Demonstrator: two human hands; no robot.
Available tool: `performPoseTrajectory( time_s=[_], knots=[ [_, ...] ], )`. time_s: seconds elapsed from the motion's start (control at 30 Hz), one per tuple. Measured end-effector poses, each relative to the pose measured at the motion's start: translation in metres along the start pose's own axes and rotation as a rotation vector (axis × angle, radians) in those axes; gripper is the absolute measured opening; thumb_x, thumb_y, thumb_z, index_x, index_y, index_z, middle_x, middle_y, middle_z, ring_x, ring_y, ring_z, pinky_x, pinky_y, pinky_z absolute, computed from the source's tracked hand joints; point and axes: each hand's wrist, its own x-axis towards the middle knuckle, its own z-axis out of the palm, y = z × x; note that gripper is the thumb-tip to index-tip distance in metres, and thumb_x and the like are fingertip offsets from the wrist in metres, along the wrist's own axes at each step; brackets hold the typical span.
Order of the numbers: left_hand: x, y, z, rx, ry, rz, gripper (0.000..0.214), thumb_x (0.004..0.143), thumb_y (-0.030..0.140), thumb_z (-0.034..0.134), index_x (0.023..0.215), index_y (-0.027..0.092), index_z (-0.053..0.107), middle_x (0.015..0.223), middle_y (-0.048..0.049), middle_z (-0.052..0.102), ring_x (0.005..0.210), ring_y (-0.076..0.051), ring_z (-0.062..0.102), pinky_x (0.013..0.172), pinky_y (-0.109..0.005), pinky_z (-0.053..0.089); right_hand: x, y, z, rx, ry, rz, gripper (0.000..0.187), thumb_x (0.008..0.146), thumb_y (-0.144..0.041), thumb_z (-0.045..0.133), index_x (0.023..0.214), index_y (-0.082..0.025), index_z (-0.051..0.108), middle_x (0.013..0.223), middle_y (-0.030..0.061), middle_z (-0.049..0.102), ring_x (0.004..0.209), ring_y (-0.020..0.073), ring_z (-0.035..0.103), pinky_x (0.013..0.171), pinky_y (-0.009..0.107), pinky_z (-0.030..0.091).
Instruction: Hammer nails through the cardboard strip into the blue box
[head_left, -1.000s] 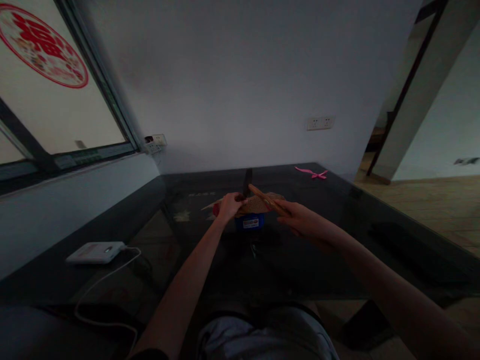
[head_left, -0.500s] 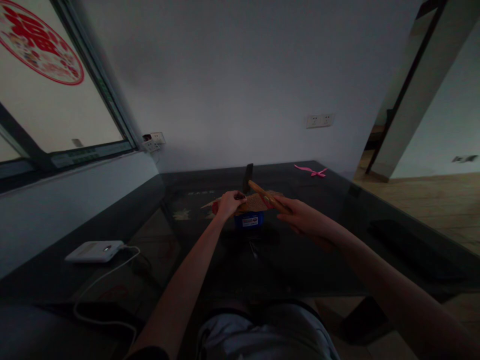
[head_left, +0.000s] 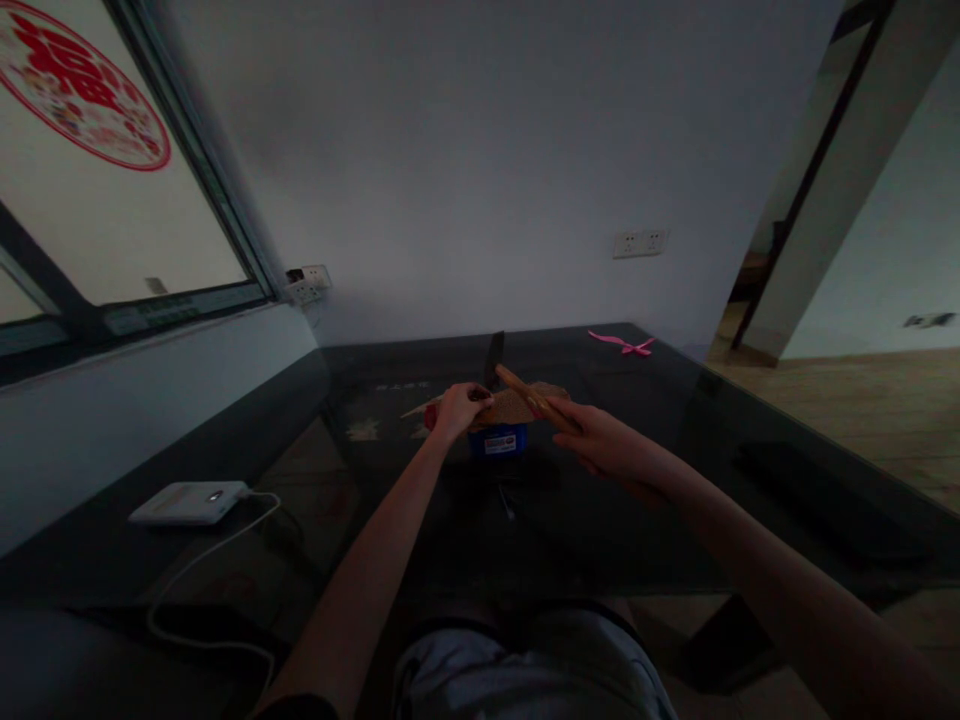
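In my right hand (head_left: 592, 435) is a hammer (head_left: 517, 382), gripped by its wooden handle. Its dark head stands upright just beyond the fingers of my left hand (head_left: 459, 408). Those fingers are closed in a pinch at a tan, rough-textured piece (head_left: 517, 405) with some red at its left end; whatever small thing they hold is hidden. Under the tan piece is a blue box (head_left: 498, 441) with a white label, standing on the dark table.
A white power bank (head_left: 189, 502) with a white cable (head_left: 206, 553) lies at the left. On the dark glossy table (head_left: 600, 540) are a thin metal object (head_left: 507, 502) near the box and a pink ribbon (head_left: 621, 343) at the back right. A dark flat object (head_left: 825, 500) lies at the right.
The hammer head has dropped very slightly toward the tan piece, and my right hand has lowered a little with it. My left hand stays in place.
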Motion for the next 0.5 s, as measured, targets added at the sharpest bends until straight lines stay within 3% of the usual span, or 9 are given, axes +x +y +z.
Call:
performPoseTrajectory(
  time_s=[0.17, 0.33, 0.5],
  knots=[
    [0.0, -0.002, 0.0, 0.002, 0.011, 0.016, 0.018, 0.071, 0.028, 0.067, 0.084, 0.016, 0.07, 0.085, -0.0073, 0.071, 0.078, -0.018, 0.065, 0.069, -0.026, 0.049, 0.0, -0.001, 0.002, 0.014, -0.001, 0.038, 0.055, 0.076, -0.008, 0.049, 0.131, -0.011, 0.044, 0.054, -0.005, 0.049, 0.042, 0.0085, 0.045, 0.045, 0.022, 0.04],
    [-0.001, -0.003, 0.0, -0.041, 0.012, 0.022, 0.016, 0.07, 0.026, 0.067, 0.082, 0.015, 0.07, 0.083, -0.0071, 0.071, 0.075, -0.017, 0.065, 0.068, -0.026, 0.049, -0.005, -0.002, 0.001, 0.185, -0.001, 0.116, 0.057, 0.079, -0.015, 0.049, 0.135, -0.011, 0.037, 0.052, -0.0074, 0.045, 0.034, 0.0068, 0.041, 0.034, 0.019, 0.034],
    [0.0, -0.002, -0.001, -0.084, -0.009, 0.102, 0.014, 0.071, 0.024, 0.065, 0.082, 0.014, 0.067, 0.081, -0.0065, 0.069, 0.076, -0.016, 0.064, 0.072, -0.027, 0.05, -0.011, 0.021, 0.017, 0.421, 0.062, 0.137, 0.06, 0.08, -0.026, 0.052, 0.136, -0.014, 0.034, 0.046, -0.0101, 0.042, 0.034, 0.0064, 0.039, 0.032, 0.017, 0.033]
  ],
)
